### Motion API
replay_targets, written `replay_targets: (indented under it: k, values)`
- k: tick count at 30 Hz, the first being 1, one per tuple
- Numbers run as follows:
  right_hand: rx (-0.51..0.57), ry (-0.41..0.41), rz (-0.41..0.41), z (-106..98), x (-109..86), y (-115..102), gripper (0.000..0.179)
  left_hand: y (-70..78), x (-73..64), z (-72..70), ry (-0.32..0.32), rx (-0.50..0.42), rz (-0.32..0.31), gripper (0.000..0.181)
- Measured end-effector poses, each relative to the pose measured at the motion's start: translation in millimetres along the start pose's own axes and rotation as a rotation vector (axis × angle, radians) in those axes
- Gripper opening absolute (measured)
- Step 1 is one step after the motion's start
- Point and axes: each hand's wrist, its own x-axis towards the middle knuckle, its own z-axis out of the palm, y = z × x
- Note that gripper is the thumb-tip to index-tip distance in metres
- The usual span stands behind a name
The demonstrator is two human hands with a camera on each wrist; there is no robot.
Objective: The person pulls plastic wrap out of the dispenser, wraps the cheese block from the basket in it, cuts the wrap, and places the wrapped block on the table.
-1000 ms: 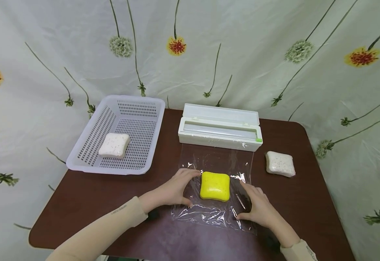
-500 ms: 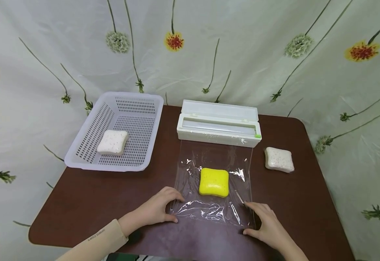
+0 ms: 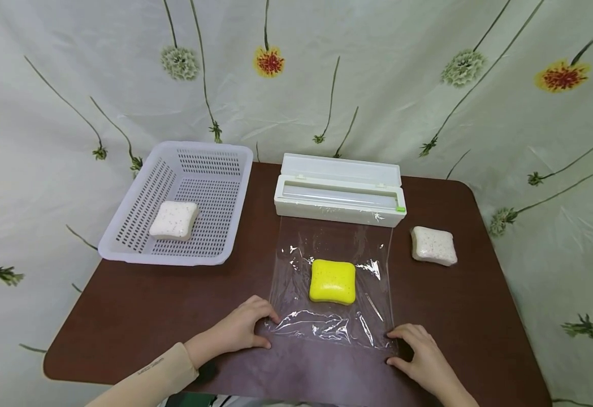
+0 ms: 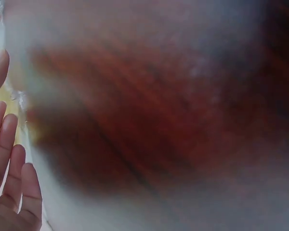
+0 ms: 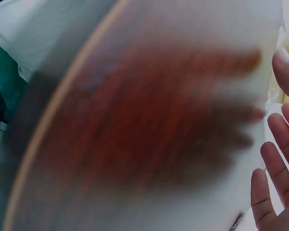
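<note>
A yellow bar [image 3: 332,281], a rounded square with pinched-in sides like a bar of soap, lies on a sheet of cling film [image 3: 296,249] in the head view. The film runs toward me from an open white dispenser box [image 3: 339,214] that has a roll inside. My left hand [image 3: 242,325] is at the film's near left corner, fingertips right at its edge, thumb apart from the fingers. At the near right corner, my right hand [image 3: 420,356] is held the same way. In the wrist views, the fingers of the left hand [image 4: 12,168] and right hand [image 5: 279,168] look extended.
A pale lilac perforated basket [image 3: 215,257] stands at the left, with a white speckled bar [image 3: 174,220] in it. Another white speckled bar [image 3: 434,246] lies on the brown table [image 3: 479,316] at the right. Behind hangs a flower-patterned curtain [image 3: 296,85].
Both hands have drawn back from beside the yellow bar toward me and outward, to the near corners of the film. The bar stays on the film.
</note>
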Motion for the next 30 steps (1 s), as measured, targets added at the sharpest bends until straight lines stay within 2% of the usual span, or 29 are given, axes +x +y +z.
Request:
replay_targets:
  k: [5, 13, 18, 24, 30]
  values:
    - [0.011, 0.051, -0.031, 1, -0.8, 6, 0.053, -3.3, -0.4, 2.1, 0.027, 0.019, 0.015, 0.034]
    - [0.028, 0.122, -0.087, 3, 1.3, 9, 0.038, -6.7, 0.1, 8.2, 0.113, 0.042, 0.03, 0.02]
    - [0.02, 0.139, -0.113, 4, 0.9, 12, 0.031, -8.0, -1.8, 9.6, 0.136, 0.058, 0.04, 0.02]
    - [0.03, 0.135, -0.106, -1, 2.6, 11, 0.027, -6.1, -6.2, 9.0, 0.197, 0.064, 0.096, 0.022]
    - [0.085, 0.17, -0.05, -16, 13.4, 6, 0.032, 0.0, -4.7, 0.5, 0.274, 0.029, 0.143, 0.025]
